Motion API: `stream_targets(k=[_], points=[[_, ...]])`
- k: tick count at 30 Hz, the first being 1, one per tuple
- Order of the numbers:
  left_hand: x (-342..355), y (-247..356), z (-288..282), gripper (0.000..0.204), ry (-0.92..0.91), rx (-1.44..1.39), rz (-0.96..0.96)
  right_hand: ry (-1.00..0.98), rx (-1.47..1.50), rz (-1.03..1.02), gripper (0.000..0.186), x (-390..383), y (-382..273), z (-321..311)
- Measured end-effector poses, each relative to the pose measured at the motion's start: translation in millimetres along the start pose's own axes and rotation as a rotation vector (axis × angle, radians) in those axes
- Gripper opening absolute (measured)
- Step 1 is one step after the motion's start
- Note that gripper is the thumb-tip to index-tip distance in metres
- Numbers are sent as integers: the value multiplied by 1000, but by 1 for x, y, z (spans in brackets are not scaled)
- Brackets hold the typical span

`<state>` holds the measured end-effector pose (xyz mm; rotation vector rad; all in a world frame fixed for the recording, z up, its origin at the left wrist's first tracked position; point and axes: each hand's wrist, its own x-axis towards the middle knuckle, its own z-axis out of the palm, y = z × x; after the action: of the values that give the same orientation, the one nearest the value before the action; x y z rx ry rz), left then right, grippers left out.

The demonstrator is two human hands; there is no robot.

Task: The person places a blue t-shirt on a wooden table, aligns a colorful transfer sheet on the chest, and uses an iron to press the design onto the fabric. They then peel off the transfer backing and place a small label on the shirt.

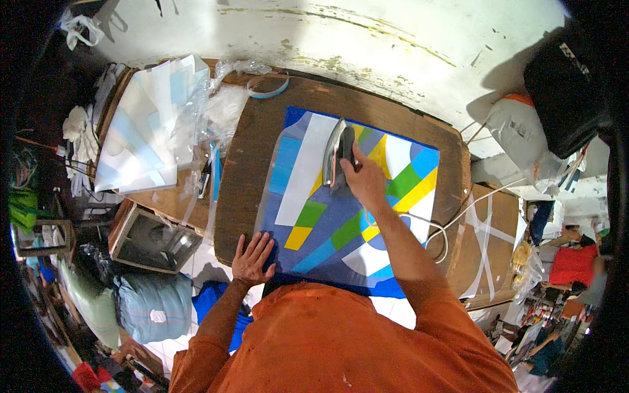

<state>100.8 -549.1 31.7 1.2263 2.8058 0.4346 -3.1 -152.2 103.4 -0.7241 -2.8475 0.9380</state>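
Observation:
A multicoloured panel of blue, yellow, green and white shapes [347, 232] lies on a brown wooden board [239, 173], with a translucent sheet seemingly over it. My right hand [363, 177] grips a metal iron with a dark handle [333, 154], which is on the panel's upper middle. Its pale cord [446, 239] loops off to the right past my forearm. My left hand [254, 261] lies with fingers spread at the lower left corner of the panel, touching the sheet and board edge.
Pale cut sheets [144, 124] and crumpled plastic cover the left side. A framed screen [154, 239] and stuffed sacks [151, 301] are below. A taped cardboard surface [498, 242] adjoins the board on the right. A wall [393, 33] runs behind; clutter fills the far right.

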Motion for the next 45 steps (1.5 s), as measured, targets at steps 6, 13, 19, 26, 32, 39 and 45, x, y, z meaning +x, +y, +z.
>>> stream_targets(k=[6, 13, 19, 26, 32, 39, 45], points=[[-3, -1, 3, 74, -51, 17, -8, 99, -90, -37, 64, 37, -13, 11], [-1, -2, 2, 73, 14, -13, 6, -24, 22, 0, 64, 17, -23, 8], [-2, -1, 2, 72, -23, -35, -15, 15, 9, -2, 64, 52, -30, 17], [-1, -1, -2, 71, 4, -35, -8, 87, -58, 8, 70, 65, -39, 27], [-3, 0, -5, 71, 5, -7, 10, 66, -115, 70, 68, -8, -48, 32], [-7, -9, -3, 68, 64, -71, 68, 101, -86, 172, 66, -103, -71, 51], [-23, -33, -12, 66, 338, -431, 65, 94, -55, 197, 67, -163, -83, 70]])
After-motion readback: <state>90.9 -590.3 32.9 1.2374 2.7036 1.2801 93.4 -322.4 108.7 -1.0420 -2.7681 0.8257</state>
